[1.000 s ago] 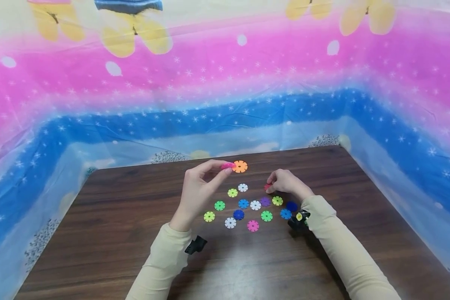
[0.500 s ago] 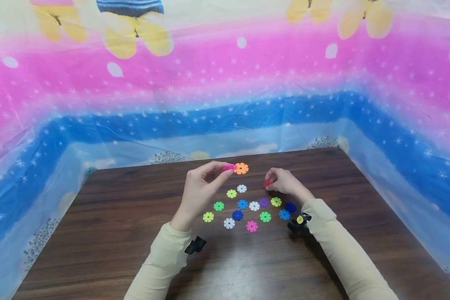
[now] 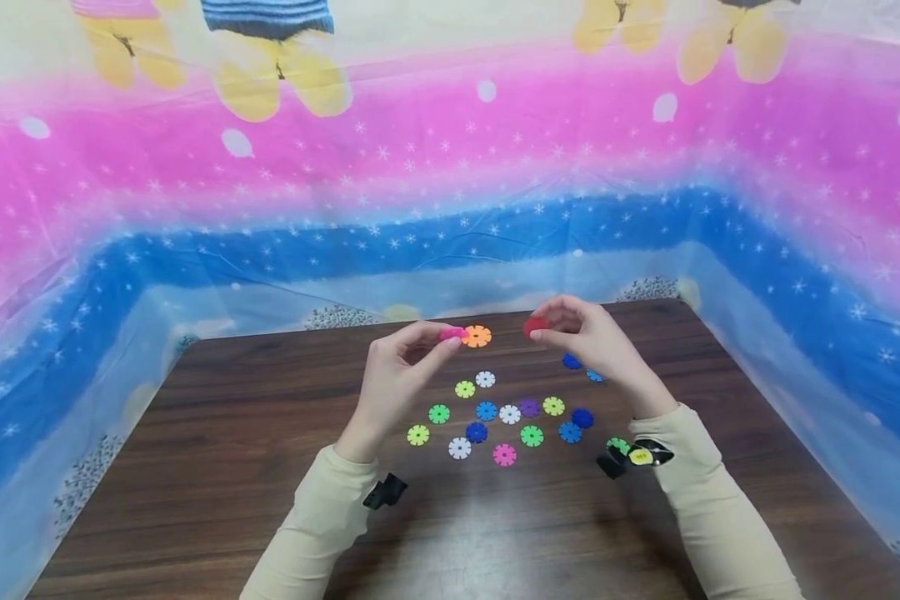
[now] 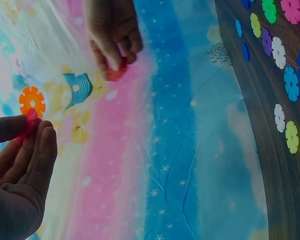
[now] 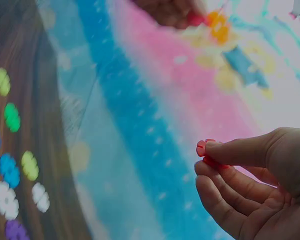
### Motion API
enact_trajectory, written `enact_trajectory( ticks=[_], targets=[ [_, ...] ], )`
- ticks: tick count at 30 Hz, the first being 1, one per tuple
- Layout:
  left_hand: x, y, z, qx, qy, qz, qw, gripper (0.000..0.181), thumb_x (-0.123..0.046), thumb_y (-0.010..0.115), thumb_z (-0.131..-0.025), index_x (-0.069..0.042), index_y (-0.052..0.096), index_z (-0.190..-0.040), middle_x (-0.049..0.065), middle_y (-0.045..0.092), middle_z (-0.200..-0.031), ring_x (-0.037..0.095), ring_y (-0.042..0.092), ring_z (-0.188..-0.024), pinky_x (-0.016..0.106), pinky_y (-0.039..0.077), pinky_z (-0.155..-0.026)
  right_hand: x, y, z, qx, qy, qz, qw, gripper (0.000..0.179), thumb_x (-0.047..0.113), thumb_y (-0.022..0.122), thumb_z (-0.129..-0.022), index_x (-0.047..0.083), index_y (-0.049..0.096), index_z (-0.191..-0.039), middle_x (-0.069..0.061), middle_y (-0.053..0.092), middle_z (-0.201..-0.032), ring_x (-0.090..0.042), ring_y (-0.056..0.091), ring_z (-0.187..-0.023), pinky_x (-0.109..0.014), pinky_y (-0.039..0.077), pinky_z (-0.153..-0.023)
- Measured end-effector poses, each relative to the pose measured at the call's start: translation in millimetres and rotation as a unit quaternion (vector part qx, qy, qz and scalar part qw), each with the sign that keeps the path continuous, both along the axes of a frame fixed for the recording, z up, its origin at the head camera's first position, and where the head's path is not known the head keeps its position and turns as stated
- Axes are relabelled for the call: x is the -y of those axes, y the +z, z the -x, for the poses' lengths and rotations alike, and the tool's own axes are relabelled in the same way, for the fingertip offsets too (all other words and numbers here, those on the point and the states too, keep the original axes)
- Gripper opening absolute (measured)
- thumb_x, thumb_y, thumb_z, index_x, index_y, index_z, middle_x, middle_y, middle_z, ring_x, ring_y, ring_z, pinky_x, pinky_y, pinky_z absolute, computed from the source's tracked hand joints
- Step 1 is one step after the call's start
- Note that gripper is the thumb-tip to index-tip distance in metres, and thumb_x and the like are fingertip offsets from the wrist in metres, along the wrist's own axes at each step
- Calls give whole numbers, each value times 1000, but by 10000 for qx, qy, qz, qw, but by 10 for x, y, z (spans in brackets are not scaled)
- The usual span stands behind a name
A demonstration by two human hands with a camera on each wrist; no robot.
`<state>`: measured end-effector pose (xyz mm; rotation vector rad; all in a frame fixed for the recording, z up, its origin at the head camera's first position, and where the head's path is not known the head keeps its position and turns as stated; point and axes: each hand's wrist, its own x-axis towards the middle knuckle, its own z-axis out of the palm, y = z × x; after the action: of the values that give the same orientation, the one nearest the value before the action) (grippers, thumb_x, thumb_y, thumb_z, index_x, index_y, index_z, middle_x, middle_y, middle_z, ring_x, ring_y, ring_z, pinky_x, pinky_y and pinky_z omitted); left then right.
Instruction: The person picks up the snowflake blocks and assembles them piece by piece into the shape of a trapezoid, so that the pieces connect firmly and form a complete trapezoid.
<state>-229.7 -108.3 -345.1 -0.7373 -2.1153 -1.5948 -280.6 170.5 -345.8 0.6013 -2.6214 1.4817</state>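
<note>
My left hand pinches a pink notched disc between thumb and fingers, held up over the far part of the table. Joined to its right side is an orange notched disc, also plain in the left wrist view, where the orange disc stands above the fingertips. Across a gap to the right, my right hand holds a red notched disc with thumb and fingers, raised off the table. In the right wrist view the red disc is partly covered by the thumb.
Several loose notched discs lie on the brown wooden table, among them a pink disc, a white disc and a purple disc. Blue discs lie beneath the right hand. A patterned cloth hangs round the table's edges.
My right hand has risen from the tabletop with the red disc, uncovering blue and green discs beneath the arm. The left hand with its joined discs stays nearly still.
</note>
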Motion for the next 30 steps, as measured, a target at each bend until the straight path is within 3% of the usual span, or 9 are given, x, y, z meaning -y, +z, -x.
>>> enact_trajectory(
  ticks=[7, 15, 21, 30],
  targets=[
    [-25, 1, -41, 93, -36, -10, 9999, 15, -20, 74, -94, -12, 77, -106, -3, 75, -99, 13, 70, -90, 29, 55, -75, 49, 197, -275, 7, 409, 535, 9977, 28, 20, 74, -94, 9, 64, -118, -7, 72, -105, -25, 71, -95, -38, 54, -82],
    [-61, -27, -149, 240, -52, 89, 9997, 14, -21, 74, -94, -14, 77, -106, -4, 75, -97, 12, 69, -86, 31, 56, -74, 157, 232, -540, -108, 588, 667, 9960, 28, 26, 76, -92, 16, 66, -116, -1, 73, -104, -18, 71, -95, -43, 55, -86],
    [-69, -64, -161, 236, -52, 250, 9994, 14, -14, 75, -93, -12, 76, -106, -2, 75, -96, 11, 69, -83, 32, 57, -72, 221, 185, -606, -226, 439, 543, 9973, 25, 26, 77, -92, 18, 68, -114, 1, 73, -105, -14, 70, -98, -45, 55, -86],
    [-78, -62, -137, 141, -64, 332, 9993, 16, -17, 75, -93, -11, 76, -107, -4, 75, -97, 12, 69, -84, 32, 57, -73, 229, 174, -608, -466, 117, 389, 9981, 26, 26, 78, -91, 20, 70, -115, 4, 74, -104, -12, 70, -97, -44, 55, -84]
  ],
)
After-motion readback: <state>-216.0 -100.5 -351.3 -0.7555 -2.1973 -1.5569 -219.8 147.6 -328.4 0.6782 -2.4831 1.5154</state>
